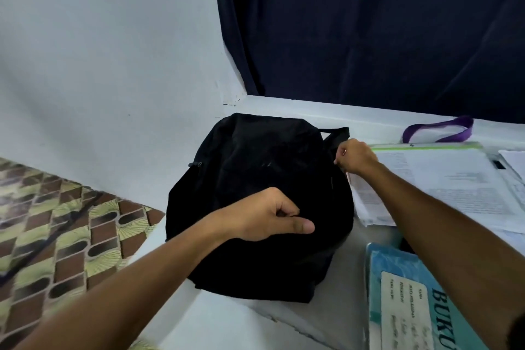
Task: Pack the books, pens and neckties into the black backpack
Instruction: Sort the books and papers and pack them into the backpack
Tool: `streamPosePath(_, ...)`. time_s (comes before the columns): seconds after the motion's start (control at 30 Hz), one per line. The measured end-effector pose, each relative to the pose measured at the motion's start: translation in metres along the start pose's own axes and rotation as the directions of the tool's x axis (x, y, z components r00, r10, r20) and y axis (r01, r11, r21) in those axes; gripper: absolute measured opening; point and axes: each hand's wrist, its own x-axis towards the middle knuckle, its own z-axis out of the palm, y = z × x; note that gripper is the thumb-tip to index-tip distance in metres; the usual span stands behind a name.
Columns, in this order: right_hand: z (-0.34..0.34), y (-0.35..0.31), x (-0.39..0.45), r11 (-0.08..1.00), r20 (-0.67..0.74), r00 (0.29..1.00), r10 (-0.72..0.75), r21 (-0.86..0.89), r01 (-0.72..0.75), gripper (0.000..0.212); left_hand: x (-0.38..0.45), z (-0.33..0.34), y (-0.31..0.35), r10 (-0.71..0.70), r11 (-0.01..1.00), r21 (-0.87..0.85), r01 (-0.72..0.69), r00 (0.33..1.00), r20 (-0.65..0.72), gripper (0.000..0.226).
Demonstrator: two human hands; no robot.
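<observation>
Nearest, bottom right: a teal soft-cover book (409,298) with a white label lies flat on the white table (335,307), partly under the right forearm, just right of the bag. The black fabric backpack (255,179) lies flat on the table dead ahead of both hands, long axis running away from the person, top and carry loop at the far end. It looks closed; no opening shows, contents can't be seen. Left hand (267,216) rests on the near-middle of the bag, fingers curled in, thumb out straight; looks like it's pinching cloth or just pinning the bag down, can't tell which. Right hand (355,157) is further out at the bag's far right edge, fingers pinched together on something small there, probably a zip pull, too dark to confirm. Hands well apart, both on the bag. Judgement: the opening step, nothing packed yet; right hand is nearer the books. Beyond it, a stack of white printed papers and booklets (443,179), then a purple strap loop (440,129) on the white ledge. No pens or neckties clearly visible.
</observation>
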Motion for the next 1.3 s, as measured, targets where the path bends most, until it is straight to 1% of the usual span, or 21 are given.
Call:
streamPosePath(0.1, -0.019, -0.011, -0.017, 0.977, 0.221, 0.951, -0.214, 0.069, 0.204, 0.047, 0.003, -0.011, -0.001, 0.005, 0.998, -0.056, -0.008, 0.998, -0.061, 0.056)
streamPosePath(0.13, -0.033, -0.019, -0.032, 0.942, 0.355, 0.881, -0.313, 0.232, 0.241, 0.061, 0.004, -0.016, -0.001, 0.011, 0.997, -0.079, -0.018, 0.996, -0.083, 0.055)
streamPosePath(0.2, -0.062, -0.031, -0.064, 0.803, 0.565, 0.632, -0.531, 0.574, 0.161, 0.078, 0.008, -0.028, 0.002, 0.014, 0.994, -0.107, -0.027, 0.993, -0.119, 0.053)
streamPosePath(0.27, -0.079, -0.041, -0.09, 0.733, 0.621, 0.447, -0.644, 0.669, 0.127, 0.085, 0.012, -0.045, 0.006, 0.0, 0.996, -0.086, -0.011, 0.993, -0.12, 0.052)
streamPosePath(0.3, -0.083, -0.046, -0.099, 0.738, 0.63, 0.425, -0.65, 0.656, 0.158, 0.08, 0.015, -0.054, 0.009, -0.009, 0.998, -0.057, 0.003, 0.994, -0.107, 0.053)
streamPosePath(0.33, -0.082, -0.049, -0.104, 0.751, 0.622, 0.444, -0.645, 0.625, 0.215, 0.065, 0.018, -0.062, 0.013, -0.018, 1.0, -0.022, 0.016, 0.996, -0.092, 0.053)
streamPosePath(0.4, -0.076, -0.06, -0.109, 0.753, 0.543, 0.553, -0.633, 0.598, 0.275, 0.026, 0.022, -0.076, 0.019, -0.03, 0.998, 0.049, 0.034, 0.996, -0.08, 0.055)
streamPosePath(0.43, -0.074, -0.063, -0.109, 0.744, 0.499, 0.602, -0.623, 0.615, 0.261, 0.024, 0.023, -0.082, 0.022, -0.027, 0.997, 0.074, 0.033, 0.996, -0.088, 0.055)
streamPosePath(0.5, -0.073, -0.066, -0.103, 0.706, 0.447, 0.666, -0.598, 0.687, 0.172, 0.03, 0.02, -0.092, 0.026, 0.012, 0.994, 0.108, 0.002, 0.991, -0.13, 0.054)
streamPosePath(0.6, -0.079, -0.065, -0.092, 0.628, 0.402, 0.728, -0.556, 0.776, 0.052, 0.076, -0.004, -0.112, 0.026, 0.068, 0.991, 0.128, -0.049, 0.986, -0.152, 0.049)
streamPosePath(0.67, -0.086, -0.066, -0.088, 0.538, 0.359, 0.777, -0.517, 0.842, -0.032, 0.086, -0.031, -0.132, 0.013, 0.062, 0.993, 0.101, -0.054, 0.995, -0.08, 0.066)
streamPosePath(0.73, -0.093, -0.068, -0.084, 0.416, 0.303, 0.803, -0.513, 0.906, -0.076, 0.087, -0.057, -0.149, -0.006, 0.011, 0.999, 0.039, -0.012, 1.0, 0.012, 0.087)
streamPosePath(0.8, -0.098, -0.074, -0.077, 0.332, 0.263, 0.838, -0.478, 0.938, -0.105, 0.077, -0.072, -0.156, -0.024, -0.049, 0.999, -0.013, 0.05, 0.998, 0.028, 0.093)
streamPosePath(0.9, -0.107, -0.085, -0.064, 0.286, 0.269, 0.877, -0.398, 0.945, -0.16, 0.046, -0.067, -0.165, -0.035, -0.077, 0.996, -0.051, 0.072, 0.99, -0.119, 0.078)
streamPosePath(0.97, -0.112, -0.09, -0.055, 0.281, 0.278, 0.879, -0.387, 0.944, -0.175, 0.048, -0.056, -0.18, -0.036, -0.083, 0.991, -0.117, 0.059, 0.973, -0.214, 0.074)
streamPosePath(1.03, -0.121, -0.093, -0.044, 0.321, 0.283, 0.889, -0.359, 0.932, -0.167, 0.044, -0.04, -0.199, -0.035, -0.091, 0.976, -0.213, 0.033, 0.959, -0.268, 0.068)
streamPosePath(1.1, -0.131, -0.095, -0.025, 0.392, 0.271, 0.904, -0.329, 0.911, -0.13, 0.055, -0.019, -0.219, -0.034, -0.129, 0.961, -0.272, 0.04, 0.94, -0.316, 0.072)
streamPosePath(1.17, -0.141, -0.099, -0.007, 0.54, 0.223, 0.94, -0.26, 0.84, -0.05, 0.066, 0.005, -0.239, -0.034, -0.167, 0.96, -0.274, 0.061, 0.907, -0.387, 0.085)
streamPosePath(1.2, -0.146, -0.103, 0.003, 0.628, 0.174, 0.96, -0.221, 0.778, 0.003, 0.059, 0.018, -0.249, -0.034, -0.185, 0.963, -0.256, 0.079, 0.888, -0.422, 0.09)
streamPosePath(1.23, -0.15, -0.108, 0.013, 0.715, 0.113, 0.974, -0.195, 0.696, 0.062, 0.05, 0.031, -0.26, -0.035, -0.198, 0.966, -0.239, 0.096, 0.87, -0.451, 0.088)
streamPosePath(1.3, -0.156, -0.116, 0.036, 0.835, -0.014, 0.986, -0.165, 0.529, 0.147, 0.058, 0.055, -0.28, -0.041, -0.213, 0.97, -0.217, 0.114, 0.831, -0.514, 0.068)
